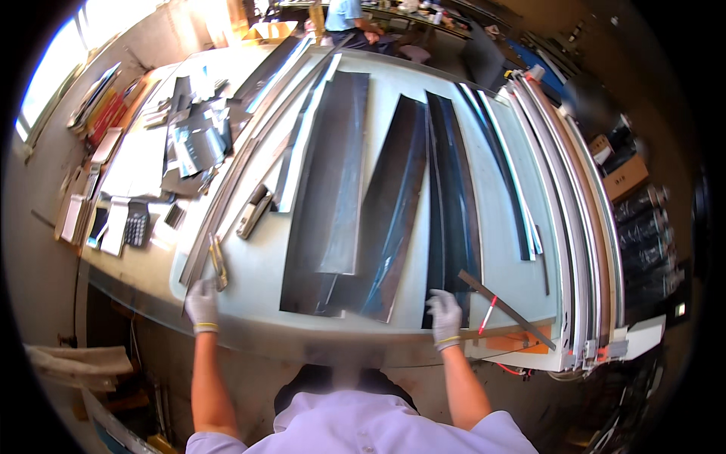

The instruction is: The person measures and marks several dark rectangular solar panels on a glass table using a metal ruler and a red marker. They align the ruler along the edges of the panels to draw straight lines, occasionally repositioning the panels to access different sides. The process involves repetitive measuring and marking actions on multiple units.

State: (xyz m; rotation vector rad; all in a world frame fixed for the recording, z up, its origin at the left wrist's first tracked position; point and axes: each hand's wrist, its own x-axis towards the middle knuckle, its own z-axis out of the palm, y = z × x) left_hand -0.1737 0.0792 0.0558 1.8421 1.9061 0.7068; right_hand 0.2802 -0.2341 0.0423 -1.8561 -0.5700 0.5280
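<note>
Okay, I see right hand (446, 312) half-curled, apparently empty; left hand (201, 304) at long strips (224, 193), grip unclear. Sideways strip drag could sweep yellow tool (218, 265) across desk (257, 280).

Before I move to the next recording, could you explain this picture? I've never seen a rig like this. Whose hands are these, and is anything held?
There is no machine: these are a person's own two gloved hands. The single picture comes from a wide fisheye camera on their head, looking down, so straight edges bend near the rim.

The left hand is at the near end of some long, narrow strips, close to a yellow tool. The right hand is at the near end of a dark panel, left of a red-and-white pen. I can't tell whether either hand grips anything.

More long dark sheets lie on the pale tabletop, with a calculator off to the left. Another person is beyond the far edge.
</note>
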